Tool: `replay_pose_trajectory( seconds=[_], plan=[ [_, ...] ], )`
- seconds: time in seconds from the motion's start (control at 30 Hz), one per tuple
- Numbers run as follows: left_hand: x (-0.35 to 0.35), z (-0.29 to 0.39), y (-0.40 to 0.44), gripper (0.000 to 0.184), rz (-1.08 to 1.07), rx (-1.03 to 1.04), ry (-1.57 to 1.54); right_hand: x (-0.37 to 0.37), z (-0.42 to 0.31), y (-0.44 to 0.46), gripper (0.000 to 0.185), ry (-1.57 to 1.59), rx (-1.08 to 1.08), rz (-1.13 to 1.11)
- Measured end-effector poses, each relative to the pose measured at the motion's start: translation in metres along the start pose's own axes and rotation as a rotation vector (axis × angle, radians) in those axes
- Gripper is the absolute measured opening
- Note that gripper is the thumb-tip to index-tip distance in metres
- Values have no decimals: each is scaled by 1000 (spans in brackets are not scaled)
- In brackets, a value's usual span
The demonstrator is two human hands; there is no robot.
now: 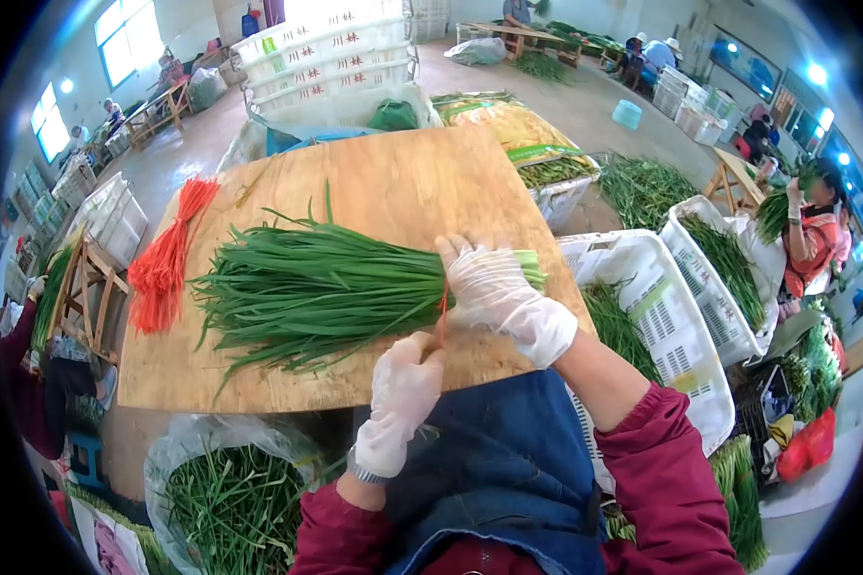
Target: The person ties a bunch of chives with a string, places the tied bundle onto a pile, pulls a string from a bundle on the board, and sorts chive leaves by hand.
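Note:
A large bunch of long green leaves [316, 283] lies across the wooden board [403, 163], its pale stem ends [529, 268] pointing right. My right hand [497, 287], in a whitish glove, is wrapped over the bunch near those stems. Just below the bunch, my gloved left hand [408, 379] is closed on a thin red tie [443, 311], which runs up beside the right hand at the stem side. How the tie passes beneath the bunch is hidden. A bundle of red ties [171, 259] rests at the board's left side.
White crates [676, 326] with greens stand at the right. Below the board is a plastic-lined container [177, 436] of loose leaves. Stacked white crates [326, 57] rise behind it. Co-workers sit at both sides, one in orange [810, 240] holding greens at the right.

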State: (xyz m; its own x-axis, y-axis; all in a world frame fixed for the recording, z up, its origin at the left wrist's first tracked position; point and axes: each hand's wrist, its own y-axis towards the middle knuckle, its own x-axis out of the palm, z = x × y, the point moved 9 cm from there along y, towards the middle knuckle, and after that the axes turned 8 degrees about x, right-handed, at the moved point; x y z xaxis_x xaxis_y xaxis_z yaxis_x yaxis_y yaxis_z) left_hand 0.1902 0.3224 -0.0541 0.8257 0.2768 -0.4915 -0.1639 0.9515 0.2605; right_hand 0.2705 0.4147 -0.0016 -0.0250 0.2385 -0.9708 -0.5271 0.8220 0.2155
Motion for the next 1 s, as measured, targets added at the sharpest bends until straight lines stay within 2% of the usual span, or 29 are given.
replay_pose_trajectory(
  seconds=[0.1,0.13,0.17,0.2,0.27,0.33,0.4,0.47,0.5,0.63,0.73,0.8,0.87,0.9,1.0],
  plan=[
    [-7,15,7,11,19,42,-341,24,1,5,74,65,35,-144],
    [-13,22,11,9,26,37,-483,19,0,4,75,80,25,-71],
    [-9,22,13,10,-52,-85,-637,15,-1,-2,77,98,7,4],
    [-2,22,13,11,-83,-111,-856,11,-3,-7,78,121,-13,78],
    [16,19,17,14,-148,-149,-1291,17,-6,-11,69,50,-32,181],
    [23,8,18,17,-75,-120,-1402,6,-12,-19,64,-7,-67,272],
    [22,13,11,17,-5,-116,-1347,8,-14,-23,60,-72,-60,326],
    [8,34,8,12,35,-165,-1083,10,-15,-22,57,-114,-57,327],
    [8,40,9,11,32,-132,-1043,11,-11,-18,54,-139,-4,256],
    [12,39,22,11,84,-21,-989,-21,-4,-9,51,-298,-42,537],
    [29,19,32,12,138,-27,-1014,-11,3,-2,52,-228,-36,419],
    [44,-4,28,12,130,-148,-1032,2,9,1,68,-195,-19,305],
    [46,-12,24,13,191,-137,-995,18,17,6,85,-162,-3,178],
    [48,-16,21,13,218,-143,-973,28,24,10,99,-186,9,183],
    [45,-7,18,13,274,-95,-942,46,33,13,94,-106,60,110]
  ],
)
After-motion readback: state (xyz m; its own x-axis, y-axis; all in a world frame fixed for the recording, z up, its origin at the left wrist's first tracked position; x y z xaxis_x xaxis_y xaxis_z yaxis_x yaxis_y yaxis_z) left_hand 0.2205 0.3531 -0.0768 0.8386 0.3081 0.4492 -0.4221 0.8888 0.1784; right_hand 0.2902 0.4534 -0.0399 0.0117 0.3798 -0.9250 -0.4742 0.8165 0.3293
